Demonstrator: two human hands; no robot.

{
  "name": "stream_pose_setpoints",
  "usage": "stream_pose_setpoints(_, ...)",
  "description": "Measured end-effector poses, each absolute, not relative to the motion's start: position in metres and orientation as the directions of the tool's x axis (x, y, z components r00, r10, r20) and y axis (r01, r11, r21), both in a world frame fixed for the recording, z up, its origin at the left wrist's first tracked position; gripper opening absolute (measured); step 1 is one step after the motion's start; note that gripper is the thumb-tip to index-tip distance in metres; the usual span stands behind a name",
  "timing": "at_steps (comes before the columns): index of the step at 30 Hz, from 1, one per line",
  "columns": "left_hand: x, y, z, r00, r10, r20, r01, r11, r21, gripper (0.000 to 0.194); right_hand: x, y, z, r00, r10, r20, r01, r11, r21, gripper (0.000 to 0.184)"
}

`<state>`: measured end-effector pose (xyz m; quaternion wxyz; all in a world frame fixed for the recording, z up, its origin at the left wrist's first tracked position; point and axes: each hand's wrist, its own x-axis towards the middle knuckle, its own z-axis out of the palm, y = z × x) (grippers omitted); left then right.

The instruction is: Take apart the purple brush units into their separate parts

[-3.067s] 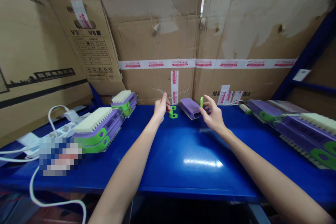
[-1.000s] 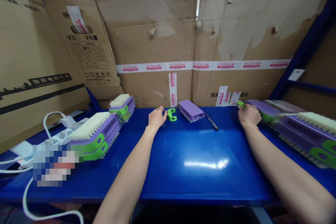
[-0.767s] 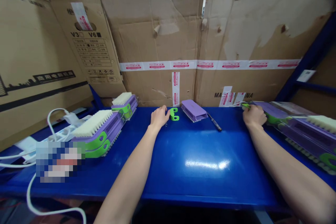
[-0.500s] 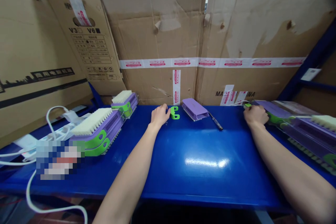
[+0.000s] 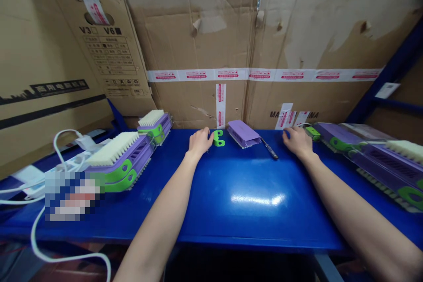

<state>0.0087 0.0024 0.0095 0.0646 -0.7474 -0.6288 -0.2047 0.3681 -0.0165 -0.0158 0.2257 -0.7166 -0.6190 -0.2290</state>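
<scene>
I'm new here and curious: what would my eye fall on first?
Probably the purple shell, at the back of the blue table, between the left hand and right hand. Next, perhaps, the bright green part beside the left hand, and the pale-bristled brushes on the left.

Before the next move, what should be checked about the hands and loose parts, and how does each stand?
1. Purple housing on the blue table, in neither hand: ok.
2. Thin tool lying on the table, not held: ok.
3. Left hand apart from the green clip: cannot tell; fingertips close beside it.
4. Right hand apart from the purple housing: ok.
5. Right palm holding nothing: cannot tell; underside hidden.
</scene>
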Motion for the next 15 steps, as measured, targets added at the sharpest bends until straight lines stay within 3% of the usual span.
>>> stream_pose_setpoints(9, 0.018, -0.005, 0.015, 0.278, 0.916, 0.288, 0.948, -0.309, 0.07, 0.062, 0.331, -0.014, -0.001, -0.182, 0.588, 0.788, 0.982, 0.142, 0.12, 0.031)
stream_pose_setpoints(15, 0.021, -0.01, 0.02, 0.501, 0.842, 0.2, 0.852, -0.52, 0.056, 0.063, 0.285, -0.026, 0.012, -0.385, 0.432, 0.815, 0.907, 0.342, 0.247, 0.028)
